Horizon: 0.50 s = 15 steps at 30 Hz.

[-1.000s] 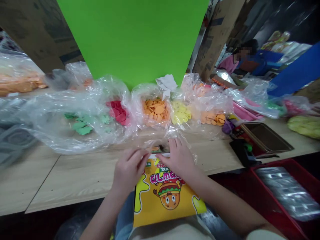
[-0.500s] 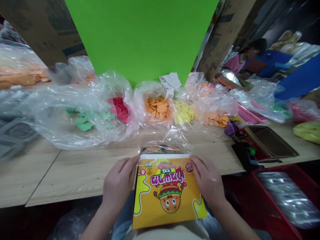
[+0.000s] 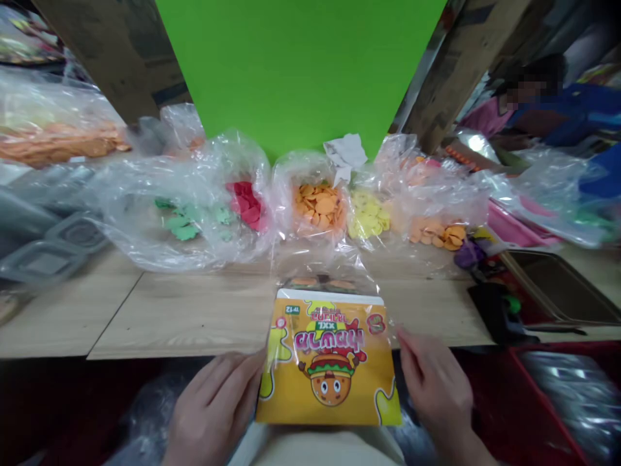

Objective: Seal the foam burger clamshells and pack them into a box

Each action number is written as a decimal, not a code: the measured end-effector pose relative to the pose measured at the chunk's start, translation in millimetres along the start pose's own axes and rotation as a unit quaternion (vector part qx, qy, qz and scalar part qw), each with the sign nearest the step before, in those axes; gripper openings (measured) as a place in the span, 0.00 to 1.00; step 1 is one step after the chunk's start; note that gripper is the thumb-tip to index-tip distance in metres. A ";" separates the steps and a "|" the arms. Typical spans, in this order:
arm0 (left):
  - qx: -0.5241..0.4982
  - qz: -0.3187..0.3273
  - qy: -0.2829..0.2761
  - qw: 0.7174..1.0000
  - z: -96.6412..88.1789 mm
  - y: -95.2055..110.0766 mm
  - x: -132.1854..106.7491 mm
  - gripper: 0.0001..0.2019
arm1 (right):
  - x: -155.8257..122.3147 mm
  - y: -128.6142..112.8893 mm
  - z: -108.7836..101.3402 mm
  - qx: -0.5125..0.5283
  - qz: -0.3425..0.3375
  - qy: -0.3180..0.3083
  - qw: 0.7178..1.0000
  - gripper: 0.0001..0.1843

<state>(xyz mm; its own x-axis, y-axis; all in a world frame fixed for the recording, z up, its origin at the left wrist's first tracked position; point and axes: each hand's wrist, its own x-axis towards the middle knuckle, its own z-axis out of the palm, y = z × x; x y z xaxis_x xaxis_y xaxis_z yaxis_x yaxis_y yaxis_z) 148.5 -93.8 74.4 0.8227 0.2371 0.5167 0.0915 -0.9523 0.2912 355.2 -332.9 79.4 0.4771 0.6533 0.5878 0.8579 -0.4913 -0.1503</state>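
A yellow printed box with a cartoon burger lies close to my body, partly over the table's front edge. A clear plastic bag surrounds it, and its loose end spreads on the table beyond the box. Small burger shapes show through the film at the box's far end. My left hand is closed at the left side, fingertips against the bag's edge. Just off the right side, my right hand pinches the film; it is slightly blurred.
Plastic bags hold green pieces, red pieces, orange pieces and yellow pieces. A green panel stands behind. Right are a black tape dispenser, a brown tray and a red crate. A person is beyond.
Both hands have moved from the box's far corners down along its sides toward me. My right hand has come away from the box's edge. The view has shifted slightly left.
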 end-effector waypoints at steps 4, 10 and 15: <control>-0.033 -0.047 0.000 0.998 -2.5 10.0 -29.0 0.19 | -43.7 -7.3 -3.0 0.028 0.008 0.010 1.000 0.15; -0.252 -0.156 -0.068 0.953 0.0 -20.3 -71.0 0.22 | -106.8 21.3 -7.3 0.163 0.019 -0.086 0.983 0.15; -0.402 -0.454 -0.023 0.794 51.8 -66.6 -13.4 0.26 | -57.5 54.0 37.1 0.370 0.437 -0.053 0.818 0.15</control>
<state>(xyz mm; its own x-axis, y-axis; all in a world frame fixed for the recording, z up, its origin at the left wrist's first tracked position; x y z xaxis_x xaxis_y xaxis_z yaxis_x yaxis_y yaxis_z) 160.5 -43.5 6.3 0.6440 0.7308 -0.2262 0.2866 0.0437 0.9571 381.1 -375.6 8.0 0.9501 0.3045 -0.0675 0.0422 -0.3397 -0.9396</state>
